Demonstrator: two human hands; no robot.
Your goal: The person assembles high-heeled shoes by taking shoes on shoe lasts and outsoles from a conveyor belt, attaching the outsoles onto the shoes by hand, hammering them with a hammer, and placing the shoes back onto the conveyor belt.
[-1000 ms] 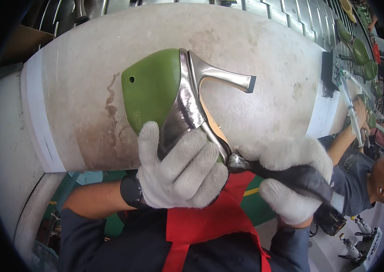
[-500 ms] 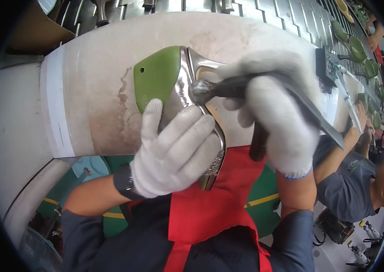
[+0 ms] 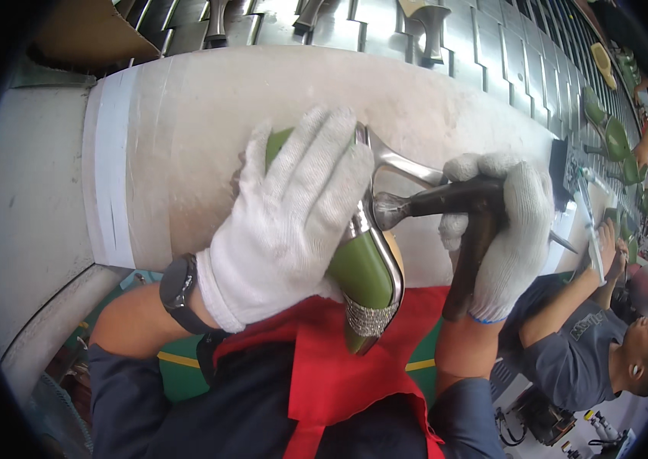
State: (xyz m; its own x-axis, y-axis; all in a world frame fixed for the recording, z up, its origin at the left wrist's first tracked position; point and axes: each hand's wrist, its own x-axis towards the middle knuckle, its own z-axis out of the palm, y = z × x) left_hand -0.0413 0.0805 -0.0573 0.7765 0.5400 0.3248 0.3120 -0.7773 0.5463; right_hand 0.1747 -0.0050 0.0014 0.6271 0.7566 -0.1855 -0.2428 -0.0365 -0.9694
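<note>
A high-heeled shoe on a green last [image 3: 361,266] lies on its side, with silver trim, a glittering band near the toe and a metallic heel [image 3: 404,164]. My left hand [image 3: 286,206], in a white knit glove, wraps over its back part, fingers long and close together; its thumb is mostly hidden. My right hand [image 3: 519,229], gloved too, grips a dark hammer [image 3: 477,256] by its handle and neck. The hammer's round face is at the shoe's sole edge, beside the heel; I cannot tell whether it touches.
A pale, padded work surface [image 3: 186,107] lies under the shoe. Beyond it runs a slatted metal conveyor [image 3: 477,46] with several heels and a shoe part. A co-worker [image 3: 592,336] sits at the right, near green shoes [image 3: 615,141]. My red apron [image 3: 332,375] hangs below the shoe.
The shoe has shifted right and nearer to me. My left hand has moved up over its green back part, uncovering the toe side. The hammer has turned, its handle now showing below.
</note>
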